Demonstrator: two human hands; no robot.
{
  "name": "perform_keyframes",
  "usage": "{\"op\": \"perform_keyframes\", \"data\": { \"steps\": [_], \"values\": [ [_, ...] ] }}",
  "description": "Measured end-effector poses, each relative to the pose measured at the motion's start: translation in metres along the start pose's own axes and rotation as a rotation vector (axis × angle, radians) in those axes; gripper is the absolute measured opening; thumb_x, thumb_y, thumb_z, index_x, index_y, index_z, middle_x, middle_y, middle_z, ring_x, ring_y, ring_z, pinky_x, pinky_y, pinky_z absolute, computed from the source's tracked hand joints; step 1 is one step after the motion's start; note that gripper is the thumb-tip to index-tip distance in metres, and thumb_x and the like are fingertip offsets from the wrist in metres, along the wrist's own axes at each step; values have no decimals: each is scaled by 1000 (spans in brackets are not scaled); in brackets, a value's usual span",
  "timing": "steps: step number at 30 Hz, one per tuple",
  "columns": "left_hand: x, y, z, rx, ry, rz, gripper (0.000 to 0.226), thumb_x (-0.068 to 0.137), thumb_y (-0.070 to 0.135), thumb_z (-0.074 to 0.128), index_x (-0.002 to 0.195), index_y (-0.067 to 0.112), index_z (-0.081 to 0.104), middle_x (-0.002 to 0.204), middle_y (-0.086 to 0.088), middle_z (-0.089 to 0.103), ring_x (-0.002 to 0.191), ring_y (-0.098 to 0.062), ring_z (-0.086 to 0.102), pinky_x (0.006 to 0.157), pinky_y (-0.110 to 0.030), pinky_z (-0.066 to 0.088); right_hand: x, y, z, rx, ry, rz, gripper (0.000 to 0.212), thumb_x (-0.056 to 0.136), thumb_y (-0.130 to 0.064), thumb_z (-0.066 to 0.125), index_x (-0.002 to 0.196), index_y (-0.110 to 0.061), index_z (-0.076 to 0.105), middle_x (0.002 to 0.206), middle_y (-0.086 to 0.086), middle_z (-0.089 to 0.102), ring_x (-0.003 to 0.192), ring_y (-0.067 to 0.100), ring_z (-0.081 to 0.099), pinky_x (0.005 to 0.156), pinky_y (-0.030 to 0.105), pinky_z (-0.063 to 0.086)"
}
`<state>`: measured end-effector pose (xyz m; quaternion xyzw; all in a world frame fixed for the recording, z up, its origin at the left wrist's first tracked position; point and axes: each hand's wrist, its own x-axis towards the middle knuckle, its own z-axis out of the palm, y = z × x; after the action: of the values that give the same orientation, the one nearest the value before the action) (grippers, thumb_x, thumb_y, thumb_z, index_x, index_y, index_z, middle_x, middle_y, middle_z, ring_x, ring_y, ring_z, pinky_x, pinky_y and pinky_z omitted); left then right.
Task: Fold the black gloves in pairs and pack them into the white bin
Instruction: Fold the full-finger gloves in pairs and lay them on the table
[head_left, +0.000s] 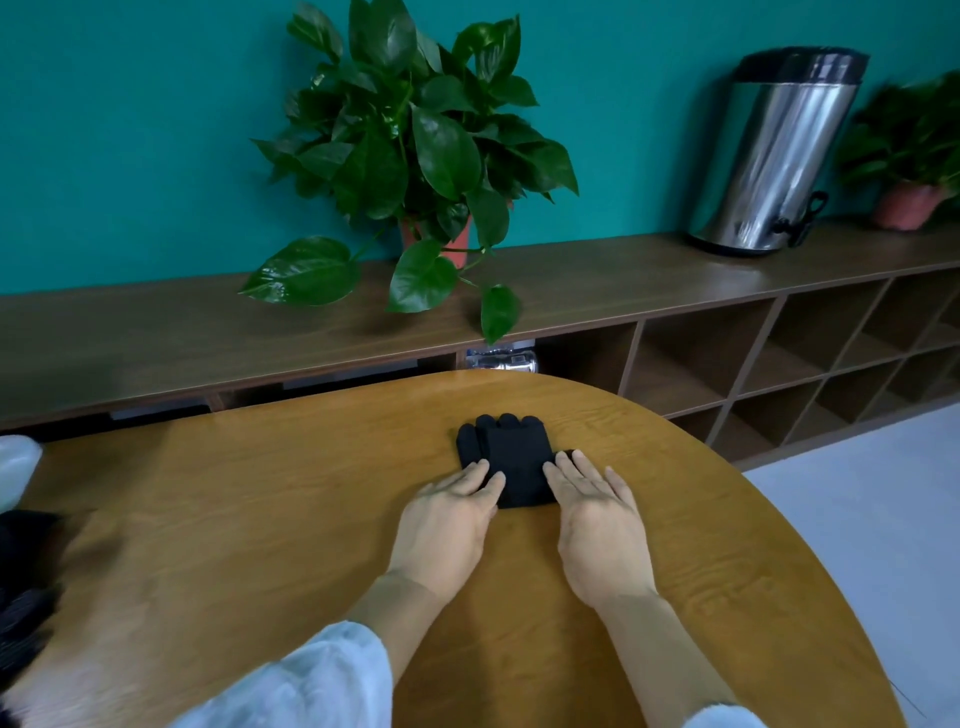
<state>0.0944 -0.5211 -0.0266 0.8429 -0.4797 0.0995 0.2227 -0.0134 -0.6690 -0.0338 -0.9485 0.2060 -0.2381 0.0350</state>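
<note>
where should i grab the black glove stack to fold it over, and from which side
Take the black gloves at the cuff end nearest you, coming in from your own side. They lie flat on the table, fingers pointing away, and the left hand and right hand already rest on that near edge.

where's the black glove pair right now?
In the head view, the black gloves lie flat on the wooden table, right of centre near its far edge, with the left hand and right hand pressing on their near corners.
</note>
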Motion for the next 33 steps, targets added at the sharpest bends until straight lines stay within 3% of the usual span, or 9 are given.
{"op": "perform_keyframes", "data": {
  "steps": [3, 6, 10, 13, 17, 23, 26, 31, 33],
  "values": [
    [7, 1, 0, 32, -10, -49, 40, 101, 22, 53, 141, 25, 51, 150, 0, 42, 139, -12, 40, 111, -35, 40, 6, 4, -3, 38, -106, -52, 57, 95, -1, 43, 150, -17, 35, 156, -2, 30, 148, 13, 17, 120, 34, 11],
    [11, -2, 0, 70, 21, -81, 43, 106, 26, 38, 149, 27, 37, 160, 1, 24, 148, -13, 20, 118, -32, 25, 8, 4, -5, 11, -133, -91, 59, 100, -6, 35, 155, -18, 17, 161, -5, 10, 149, 11, -1, 121, 31, 1],
    [-1, 3, -14, 137, -26, -68, 51, 107, 27, 32, 156, 24, 15, 164, 0, 5, 151, -13, 3, 118, -25, 0, 4, 2, -2, -42, -56, -64, 58, 90, -3, 59, 145, -10, 43, 151, 7, 41, 143, 18, 30, 118, 33, 23],
    [-27, 4, -31, 157, -64, -80, 53, 108, 30, 28, 156, 22, 7, 164, -1, 2, 151, -13, -1, 113, -23, -9, -4, -5, -7, -61, -44, -85, 44, 95, -13, 47, 139, -9, 51, 142, 10, 52, 135, 21, 45, 116, 33, 25],
    [-69, 5, -54, 157, -108, -143, 55, 107, 38, 30, 156, 18, 14, 164, -4, 7, 151, -14, 5, 119, -28, -3, -32, -35, -17, -61, -80, -162, 51, 96, -28, 31, 135, -8, 56, 140, 14, 53, 134, 26, 47, 111, 37, 24],
    [-161, 3, -105, 200, -73, -195, 51, 88, 41, 36, 120, 17, 69, 126, -5, 66, 119, -15, 61, 104, -35, 43, -90, -101, -39, 31, -94, -294, 46, 89, -27, 41, 121, -6, 67, 128, 17, 62, 122, 30, 59, 106, 38, 27],
    [-207, 2, -136, 218, -16, -218, 49, 87, 38, 37, 118, 16, 69, 123, -3, 68, 116, -15, 62, 102, -33, 46, -110, -137, -49, 81, -78, -340, 42, 80, -22, 55, 115, -5, 71, 120, 17, 67, 113, 30, 64, 103, 37, 28],
    [-284, -25, -185, 225, 91, -279, 42, 88, 32, 44, 119, 14, 67, 124, -3, 67, 117, -18, 61, 101, -31, 47, -135, -212, -58, 161, -38, -469, 44, 87, -26, 42, 110, -5, 73, 114, 15, 70, 107, 28, 68, 102, 36, 31],
    [-309, -42, -207, 241, 150, -303, 41, 88, 32, 45, 119, 15, 67, 124, -2, 67, 116, -18, 61, 100, -29, 47, -137, -246, -60, 177, -6, -522, 33, 84, -20, 58, 109, -7, 74, 113, 14, 71, 106, 27, 68, 103, 35, 30]
  ]
}}
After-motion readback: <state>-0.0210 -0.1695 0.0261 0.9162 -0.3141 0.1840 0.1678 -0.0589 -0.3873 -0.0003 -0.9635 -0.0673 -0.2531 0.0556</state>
